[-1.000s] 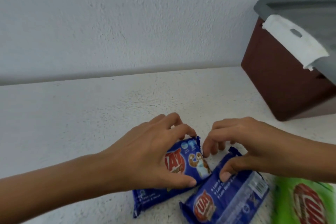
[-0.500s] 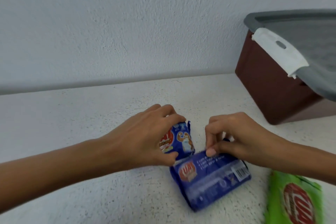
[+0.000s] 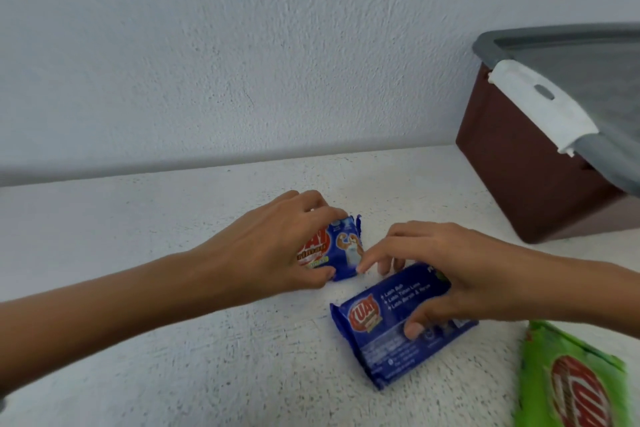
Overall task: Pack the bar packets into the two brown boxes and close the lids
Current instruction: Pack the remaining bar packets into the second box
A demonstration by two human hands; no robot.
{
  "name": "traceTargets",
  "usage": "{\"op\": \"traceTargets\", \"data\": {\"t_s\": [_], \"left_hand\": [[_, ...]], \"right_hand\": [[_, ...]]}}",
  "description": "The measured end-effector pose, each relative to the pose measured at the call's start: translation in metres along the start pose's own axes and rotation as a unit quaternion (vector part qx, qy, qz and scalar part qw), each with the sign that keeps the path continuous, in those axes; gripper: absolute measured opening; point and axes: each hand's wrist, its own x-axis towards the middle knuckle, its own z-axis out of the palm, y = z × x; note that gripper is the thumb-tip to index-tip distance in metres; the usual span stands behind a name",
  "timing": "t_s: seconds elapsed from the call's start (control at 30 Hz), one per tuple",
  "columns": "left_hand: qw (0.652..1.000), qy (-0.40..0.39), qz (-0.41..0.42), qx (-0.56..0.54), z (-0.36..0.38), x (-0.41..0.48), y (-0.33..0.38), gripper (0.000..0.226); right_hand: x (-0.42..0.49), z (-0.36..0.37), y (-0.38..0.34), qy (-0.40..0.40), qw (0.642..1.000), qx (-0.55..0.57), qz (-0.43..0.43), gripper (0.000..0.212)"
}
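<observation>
Left hand [image 3: 277, 246] is curling over the small blue packet [image 3: 346, 250], fingers on the far edge and thumb on the near one, so it's got a proper hold, with the packet sitting on the white table [image 3: 173, 357]. Right hand [image 3: 450, 274] is clamping the bigger blue packet [image 3: 391, 333], thumb pressing on top and fingers hooking over the back edge, one fingertip brushing the small packet.

What matters next, I reckon: the brown box [image 3: 519, 180] is sitting off to the right and further back, so the right hand is closer to it. The bigger packet's long side is already running roughly that way. The grey lid [image 3: 571, 59] is looking shut though, so that's in the way first. Only one box is showing.

Half a second ago the two blue packets were touching; now they're sitting apart. A green packet [image 3: 571, 381] is lying at the near right.
</observation>
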Motion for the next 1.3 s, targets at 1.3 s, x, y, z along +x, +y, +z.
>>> {"op": "traceTargets", "data": {"t_s": [1.3], "left_hand": [[0.979, 0.195, -0.041, 0.041, -0.144, -0.119, 0.066, 0.073]], "right_hand": [[-0.094, -0.061, -0.152, 0.236, 0.961, -0.146, -0.026, 0.08]]}}
